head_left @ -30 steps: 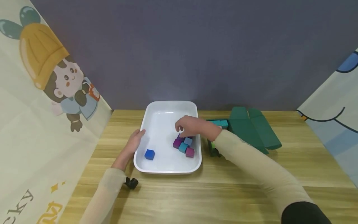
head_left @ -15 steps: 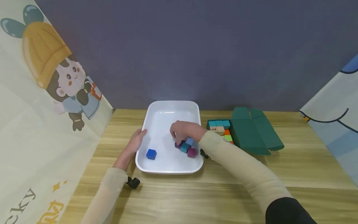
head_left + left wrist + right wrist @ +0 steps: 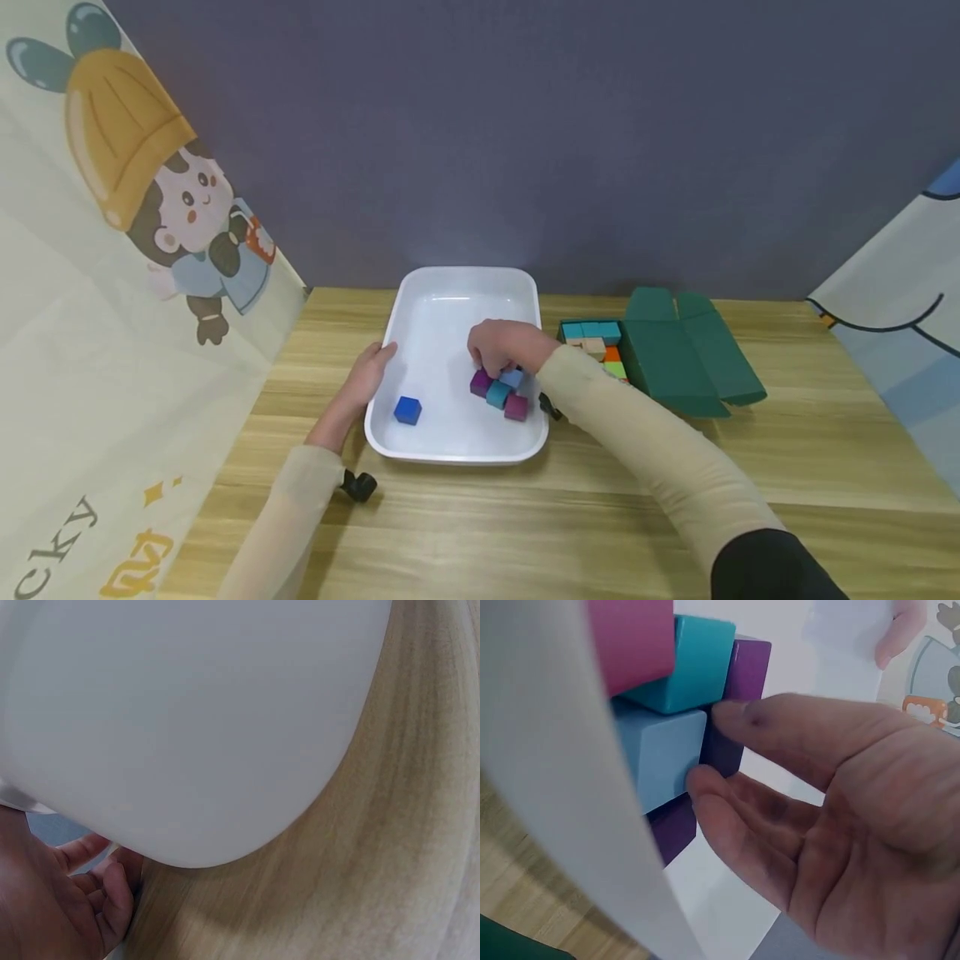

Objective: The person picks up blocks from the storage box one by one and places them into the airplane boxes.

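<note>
The white tray (image 3: 427, 333) lies on the table, its left rim held by my left hand (image 3: 366, 375). The thumb lies on the rim, and in the left wrist view curled fingers (image 3: 116, 892) show under its edge. Inside the tray my right hand (image 3: 506, 345) reaches over a cluster of cubes. Its thumb and index finger pinch a dark purple cube (image 3: 721, 750), mostly hidden in the head view. Around it sit a purple cube (image 3: 481, 383), a teal cube (image 3: 498, 394), a light blue cube (image 3: 512, 378) and a magenta cube (image 3: 516, 407). Apart from them lies a blue cube (image 3: 407, 410).
Right of the tray, a green box (image 3: 667, 358) stands with its lid folded open, partly behind my right forearm. Several coloured blocks (image 3: 592, 332) fill it. A dark grey panel (image 3: 555, 150) rises along the table's back edge, with printed sheets on both sides.
My right hand has come down among the cubes, then shifted slightly right, closing thumb and index finger on the dark purple cube. My left hand keeps its hold on the tray rim.
</note>
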{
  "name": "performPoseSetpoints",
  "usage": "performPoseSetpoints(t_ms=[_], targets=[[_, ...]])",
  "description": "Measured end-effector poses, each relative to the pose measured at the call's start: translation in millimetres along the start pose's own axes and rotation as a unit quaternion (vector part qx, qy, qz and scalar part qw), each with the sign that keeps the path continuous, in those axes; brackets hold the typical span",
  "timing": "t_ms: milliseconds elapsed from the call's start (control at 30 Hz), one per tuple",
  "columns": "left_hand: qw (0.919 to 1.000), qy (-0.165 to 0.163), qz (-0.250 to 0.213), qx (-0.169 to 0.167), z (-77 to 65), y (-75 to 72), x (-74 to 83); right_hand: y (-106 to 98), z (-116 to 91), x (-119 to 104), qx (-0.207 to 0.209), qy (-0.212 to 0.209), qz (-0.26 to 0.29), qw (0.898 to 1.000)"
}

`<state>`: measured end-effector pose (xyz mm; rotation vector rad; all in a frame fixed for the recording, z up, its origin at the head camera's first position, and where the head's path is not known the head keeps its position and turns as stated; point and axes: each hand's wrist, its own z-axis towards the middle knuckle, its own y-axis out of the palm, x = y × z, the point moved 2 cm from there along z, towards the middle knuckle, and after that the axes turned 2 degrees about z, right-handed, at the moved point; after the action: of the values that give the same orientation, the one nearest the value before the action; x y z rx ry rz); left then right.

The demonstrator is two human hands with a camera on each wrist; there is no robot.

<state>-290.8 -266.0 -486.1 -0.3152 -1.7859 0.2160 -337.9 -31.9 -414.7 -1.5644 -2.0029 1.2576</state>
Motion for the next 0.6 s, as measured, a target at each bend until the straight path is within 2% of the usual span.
performPoseSetpoints(t_ms=[233,367,600], targets=[[1.0000,-0.002,0.005,-0.002,0.4,-0.5,0.3,9.5,-3.5,-9.3,0.029,-0.073,-0.065,0.995],[1.0000,-0.001,0.007,0.000,0.3,-0.9,0.7,17.7,-3.7,-17.2,0.026,-0.116,-0.090,0.989],[0.9997,-0.010,-0.011,-0.017,-1.5,-2.0,3.4,22.8,-3.2,-23.5,0.029,-0.141,-0.087,0.986]])
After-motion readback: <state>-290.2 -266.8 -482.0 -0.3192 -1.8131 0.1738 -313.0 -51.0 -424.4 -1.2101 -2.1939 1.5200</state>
